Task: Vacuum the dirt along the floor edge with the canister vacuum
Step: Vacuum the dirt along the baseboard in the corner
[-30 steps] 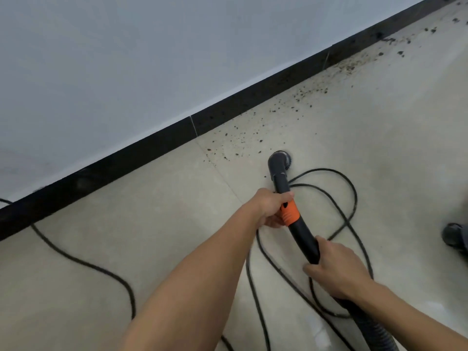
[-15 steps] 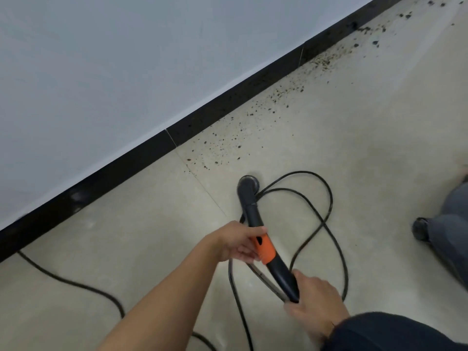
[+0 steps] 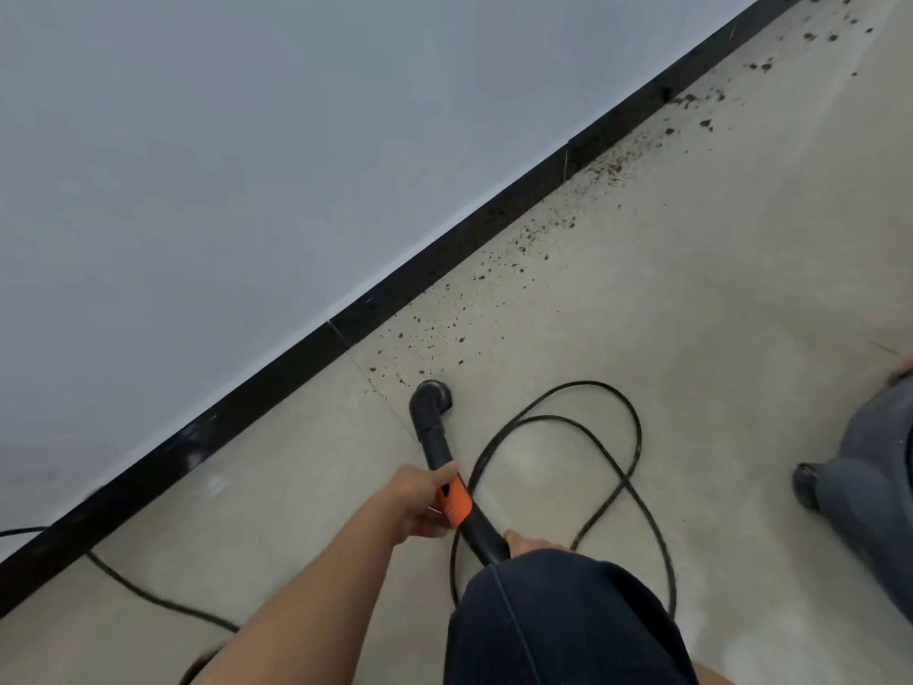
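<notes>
A black vacuum wand (image 3: 435,432) with an orange collar (image 3: 455,504) points at the floor, its round nozzle (image 3: 435,392) at the near end of a trail of dark dirt specks (image 3: 518,249). The dirt runs along the black baseboard (image 3: 444,249) toward the upper right. My left hand (image 3: 420,501) grips the wand at the orange collar. My right hand (image 3: 528,543) holds the wand lower down; a dark-clothed knee (image 3: 568,620) hides most of it.
A black power cord (image 3: 622,437) loops on the beige floor right of the wand and trails off to the lower left. The grey canister vacuum (image 3: 869,496) with a black wheel stands at the right edge. A white wall rises above the baseboard.
The view has shifted, and my knee now covers most of the right hand. The nozzle has moved closer to the near specks of dirt. The canister shows more at the right.
</notes>
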`<move>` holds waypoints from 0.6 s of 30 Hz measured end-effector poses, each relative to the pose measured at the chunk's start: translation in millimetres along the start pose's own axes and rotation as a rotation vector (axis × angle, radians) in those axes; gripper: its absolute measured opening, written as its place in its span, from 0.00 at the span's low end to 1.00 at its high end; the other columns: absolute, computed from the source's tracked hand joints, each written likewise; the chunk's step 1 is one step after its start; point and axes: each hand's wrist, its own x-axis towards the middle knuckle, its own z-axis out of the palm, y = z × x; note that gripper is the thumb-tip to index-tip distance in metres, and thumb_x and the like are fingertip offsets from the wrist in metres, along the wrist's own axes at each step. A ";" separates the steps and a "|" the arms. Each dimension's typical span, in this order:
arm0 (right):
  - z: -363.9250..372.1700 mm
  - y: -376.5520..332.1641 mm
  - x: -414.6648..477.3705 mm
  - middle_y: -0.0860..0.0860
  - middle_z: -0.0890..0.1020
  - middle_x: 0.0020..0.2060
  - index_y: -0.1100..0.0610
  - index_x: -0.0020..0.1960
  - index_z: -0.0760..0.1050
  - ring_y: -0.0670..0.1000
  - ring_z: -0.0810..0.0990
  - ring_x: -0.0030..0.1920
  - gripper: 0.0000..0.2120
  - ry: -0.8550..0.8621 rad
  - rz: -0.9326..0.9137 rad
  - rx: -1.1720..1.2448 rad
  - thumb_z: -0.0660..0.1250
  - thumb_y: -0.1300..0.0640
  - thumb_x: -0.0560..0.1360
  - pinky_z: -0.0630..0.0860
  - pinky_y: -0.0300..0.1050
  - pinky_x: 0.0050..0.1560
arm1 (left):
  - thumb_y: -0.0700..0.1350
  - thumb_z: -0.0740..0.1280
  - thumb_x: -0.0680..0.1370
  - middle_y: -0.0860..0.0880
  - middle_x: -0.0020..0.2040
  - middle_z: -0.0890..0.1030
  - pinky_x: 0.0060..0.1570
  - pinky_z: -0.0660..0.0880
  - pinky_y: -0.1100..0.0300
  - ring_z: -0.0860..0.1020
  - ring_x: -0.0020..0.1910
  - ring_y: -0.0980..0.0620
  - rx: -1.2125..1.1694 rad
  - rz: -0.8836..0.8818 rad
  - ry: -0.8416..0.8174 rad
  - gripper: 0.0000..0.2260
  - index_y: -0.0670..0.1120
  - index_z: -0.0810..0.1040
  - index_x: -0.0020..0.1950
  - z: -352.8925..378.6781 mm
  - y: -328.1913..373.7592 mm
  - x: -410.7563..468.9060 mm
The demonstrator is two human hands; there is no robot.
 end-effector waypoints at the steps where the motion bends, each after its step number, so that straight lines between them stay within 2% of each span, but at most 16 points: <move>1: -0.4 -2.7 0.9 0.56 0.74 0.64 0.55 0.69 0.64 0.54 0.75 0.60 0.16 0.001 0.003 -0.015 0.57 0.52 0.82 0.70 0.48 0.59 | 0.53 0.66 0.79 0.41 0.42 0.79 0.36 0.79 0.54 0.80 0.36 0.45 0.007 0.005 0.008 0.20 0.36 0.75 0.58 -1.2 1.2 0.5; 2: -1.5 -3.4 0.7 0.55 0.75 0.63 0.54 0.66 0.66 0.54 0.76 0.58 0.15 0.028 0.006 -0.034 0.58 0.52 0.81 0.70 0.47 0.57 | 0.52 0.66 0.79 0.41 0.40 0.79 0.37 0.80 0.52 0.79 0.35 0.46 0.017 0.017 0.013 0.19 0.36 0.75 0.57 0.0 5.8 1.9; 4: -4.6 3.2 0.9 0.52 0.79 0.54 0.51 0.56 0.66 0.54 0.79 0.53 0.09 0.157 0.005 -0.012 0.62 0.51 0.78 0.71 0.45 0.49 | 0.51 0.67 0.79 0.42 0.36 0.77 0.42 0.81 0.50 0.78 0.34 0.46 0.028 0.061 0.003 0.17 0.36 0.75 0.55 8.8 24.3 10.2; 6: -14.5 16.6 2.3 0.47 0.77 0.43 0.49 0.50 0.66 0.51 0.79 0.45 0.10 0.309 0.022 0.067 0.65 0.49 0.73 0.70 0.43 0.42 | 0.51 0.68 0.78 0.43 0.35 0.76 0.38 0.81 0.52 0.77 0.33 0.47 0.032 0.120 -0.028 0.18 0.36 0.75 0.55 26.7 50.8 23.0; 8: -32.9 32.9 7.7 0.45 0.76 0.39 0.49 0.48 0.68 0.50 0.77 0.40 0.10 0.411 0.070 0.121 0.65 0.47 0.71 0.68 0.43 0.35 | 0.52 0.69 0.78 0.43 0.38 0.76 0.32 0.78 0.54 0.77 0.35 0.46 0.037 0.186 -0.058 0.20 0.36 0.73 0.58 50.9 80.8 38.9; 11: -66.2 54.6 17.6 0.44 0.76 0.36 0.48 0.47 0.71 0.50 0.76 0.38 0.10 0.504 0.163 0.131 0.67 0.46 0.70 0.67 0.43 0.32 | 0.52 0.69 0.78 0.41 0.45 0.77 0.32 0.76 0.54 0.78 0.40 0.44 0.008 0.245 -0.120 0.22 0.37 0.70 0.62 81.6 119.8 55.5; 14: -78.4 60.4 21.9 0.45 0.77 0.36 0.48 0.47 0.72 0.49 0.77 0.37 0.10 0.503 0.179 0.078 0.68 0.46 0.68 0.68 0.43 0.33 | 0.51 0.69 0.78 0.40 0.49 0.77 0.34 0.76 0.53 0.79 0.40 0.43 -0.037 0.239 -0.159 0.20 0.38 0.70 0.62 82.2 126.0 61.7; 18: -49.8 47.5 18.2 0.46 0.77 0.37 0.49 0.44 0.69 0.48 0.75 0.36 0.09 0.374 0.062 0.012 0.66 0.47 0.69 0.66 0.41 0.32 | 0.50 0.69 0.77 0.41 0.41 0.79 0.39 0.78 0.54 0.79 0.37 0.45 -0.053 0.119 -0.180 0.16 0.39 0.74 0.54 45.7 80.1 57.7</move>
